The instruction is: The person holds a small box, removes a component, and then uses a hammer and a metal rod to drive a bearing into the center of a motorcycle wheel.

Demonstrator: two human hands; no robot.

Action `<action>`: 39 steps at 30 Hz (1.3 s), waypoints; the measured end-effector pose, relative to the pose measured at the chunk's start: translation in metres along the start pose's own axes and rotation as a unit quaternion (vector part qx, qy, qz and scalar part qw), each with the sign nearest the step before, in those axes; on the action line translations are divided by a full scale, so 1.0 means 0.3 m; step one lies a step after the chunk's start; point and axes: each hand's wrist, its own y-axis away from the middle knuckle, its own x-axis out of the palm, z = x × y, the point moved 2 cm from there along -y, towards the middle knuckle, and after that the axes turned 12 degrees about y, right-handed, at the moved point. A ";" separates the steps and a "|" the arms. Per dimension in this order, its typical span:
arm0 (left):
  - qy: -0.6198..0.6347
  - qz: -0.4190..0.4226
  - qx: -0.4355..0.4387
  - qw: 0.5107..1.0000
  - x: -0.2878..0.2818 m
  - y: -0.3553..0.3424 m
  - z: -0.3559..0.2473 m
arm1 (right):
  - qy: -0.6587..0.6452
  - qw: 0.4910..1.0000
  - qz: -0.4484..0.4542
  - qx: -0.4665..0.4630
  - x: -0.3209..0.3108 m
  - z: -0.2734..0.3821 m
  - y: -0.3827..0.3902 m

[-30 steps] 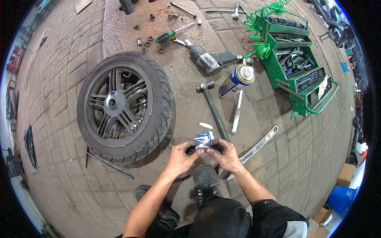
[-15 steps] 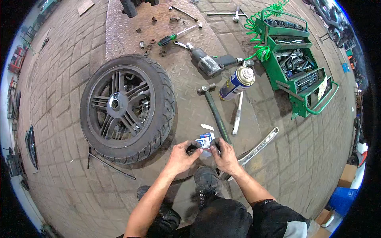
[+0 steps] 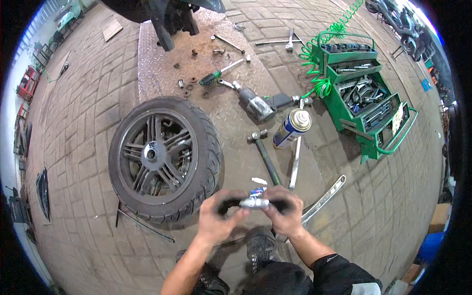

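Observation:
My left hand (image 3: 220, 214) and my right hand (image 3: 286, 212) are raised side by side, both smeared by motion. Their fingertips meet around a small whitish-silver item (image 3: 254, 202), too blurred for its kind to be read. Just beyond the fingers lies a small blue-and-white packet (image 3: 257, 191), partly hidden by them. A thin white piece (image 3: 259, 181) rests past it. Ahead of my right hand is a ball-peen hammer (image 3: 265, 157) with a dark green handle. Left of my hands lies a black spoked wheel (image 3: 164, 160) with its tyre on.
Farther right are a spray can (image 3: 292, 129), an impact wrench (image 3: 256, 105), a large adjustable wrench (image 3: 324, 197) and an open green toolbox (image 3: 339, 110). A green-handled screwdriver (image 3: 211, 77) and loose small parts lie on the metal plate (image 3: 157, 64). A dark vehicle part (image 3: 169, 22) overhangs the far end.
The view has tilted so the scene sits lower, with more of the dark vehicle part showing. Between my fingertips, the small item now appears lengthwise, silvery and blurred.

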 end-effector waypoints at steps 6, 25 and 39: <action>0.131 0.171 0.267 0.939 -0.028 0.041 -0.332 | -0.236 0.926 0.167 -0.243 -0.127 0.288 -0.111; 0.175 0.047 0.379 0.907 0.054 0.121 -0.459 | -0.461 0.813 -0.012 -0.355 -0.001 0.484 -0.179; 0.106 -0.072 0.447 0.885 0.097 0.114 -0.442 | -0.605 0.742 0.123 -0.260 0.055 0.411 -0.191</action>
